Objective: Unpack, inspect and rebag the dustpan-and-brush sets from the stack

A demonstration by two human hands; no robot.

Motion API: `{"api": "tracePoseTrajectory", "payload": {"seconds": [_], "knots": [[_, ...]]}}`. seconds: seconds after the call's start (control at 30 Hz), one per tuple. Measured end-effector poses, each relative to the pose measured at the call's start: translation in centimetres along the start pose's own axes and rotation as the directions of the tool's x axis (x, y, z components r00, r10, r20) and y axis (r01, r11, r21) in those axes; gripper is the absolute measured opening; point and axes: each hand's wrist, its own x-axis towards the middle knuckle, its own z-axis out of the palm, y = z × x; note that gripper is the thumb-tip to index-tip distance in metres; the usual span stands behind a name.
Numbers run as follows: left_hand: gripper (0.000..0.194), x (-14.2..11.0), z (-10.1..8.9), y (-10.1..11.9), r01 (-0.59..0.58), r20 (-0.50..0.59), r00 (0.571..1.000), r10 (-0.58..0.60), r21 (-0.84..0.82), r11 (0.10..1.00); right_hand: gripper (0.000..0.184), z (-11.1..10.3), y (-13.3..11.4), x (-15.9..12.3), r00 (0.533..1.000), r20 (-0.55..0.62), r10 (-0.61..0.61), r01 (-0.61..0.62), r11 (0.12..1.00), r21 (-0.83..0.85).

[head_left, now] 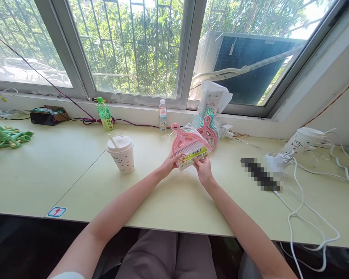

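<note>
A small pink dustpan-and-brush set (189,146) in clear wrapping with a yellow-green label is held above the pale green table (168,197). My left hand (169,163) grips its lower left edge, fingers closed on it. My right hand (203,167) pinches its lower right corner by the label. Just behind it stands a stack of more pink and teal dustpan sets (208,130) in plastic, leaning toward the window sill.
A lidded paper cup with a straw (121,153) stands left of my hands. A green bottle (105,114) and a small clear bottle (162,115) stand by the sill. Green plastic parts (6,137) lie far left. A white cup (302,140), white cables (305,217) and a blurred dark object (259,174) lie right.
</note>
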Motion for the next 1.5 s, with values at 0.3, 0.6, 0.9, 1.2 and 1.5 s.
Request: {"api": "tracePoseTrajectory", "payload": {"seconds": [0.3,0.6,0.9,1.2,1.5], "knots": [[0.061,-0.3,1.0,-1.1,0.083,0.112,0.990,-0.087,0.039,0.996,0.043,-0.4,-0.7,0.4,0.999,-0.031,-0.029,0.030,0.999,0.040],[0.059,-0.4,0.4,-0.5,0.040,0.110,0.992,-0.061,0.182,0.982,0.027,-0.9,-0.6,1.3,0.990,-0.067,0.121,-0.118,0.992,0.049],[0.060,-0.2,-0.7,0.8,0.021,0.158,0.985,-0.070,0.290,0.957,0.028,-3.1,-1.5,3.2,0.967,-0.133,0.216,-0.223,0.974,-0.040],[0.060,-0.4,-1.5,1.9,0.043,0.152,0.984,-0.089,0.284,0.958,0.039,-2.2,-1.2,1.9,0.967,0.194,0.166,-0.149,0.984,-0.102],[0.060,-0.5,-0.6,0.5,0.090,0.180,0.977,-0.116,0.149,0.985,0.044,-2.0,-0.1,1.4,0.995,0.017,0.100,-0.099,0.994,-0.050]]}}
